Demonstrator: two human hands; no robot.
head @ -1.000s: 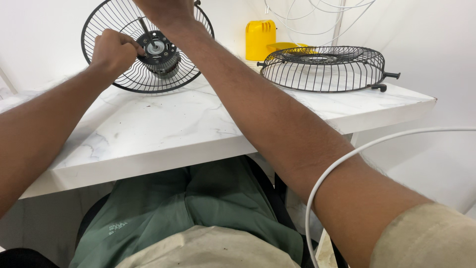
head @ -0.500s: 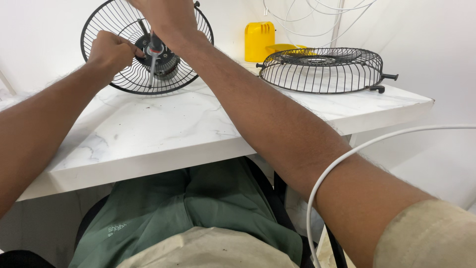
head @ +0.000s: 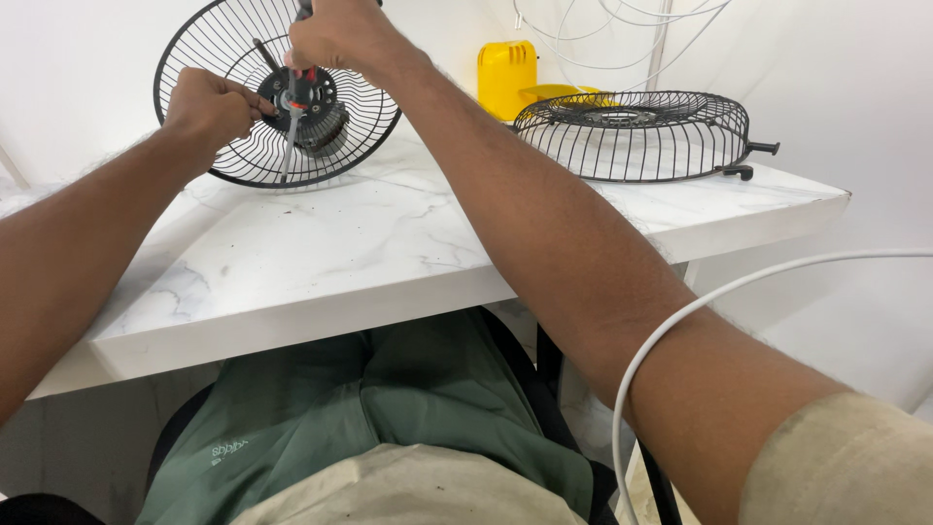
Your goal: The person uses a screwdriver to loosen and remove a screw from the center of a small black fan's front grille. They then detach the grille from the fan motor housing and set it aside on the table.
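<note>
A black wire fan guard [head: 233, 165] stands upright at the back left of the white marble table [head: 389, 243], with a dark motor hub [head: 326, 112] at its centre. My left hand [head: 209, 102] is closed at the hub's left side, fingertips pinching there. My right hand [head: 340, 34] is over the hub from above, gripping a screwdriver [head: 293, 107] with a black handle, a red collar and a thin grey shaft that points down across the hub. What the tip touches is hidden.
A second black fan guard [head: 632, 136] lies flat at the back right of the table. A yellow plastic part [head: 505, 73] stands behind it, under loose white wires [head: 622, 19]. A white cable [head: 680, 321] arcs over my right arm. My lap is under the table edge.
My right hand has come down from the top of the guard onto the hub with the screwdriver. My left hand has stayed at the hub's left side.
</note>
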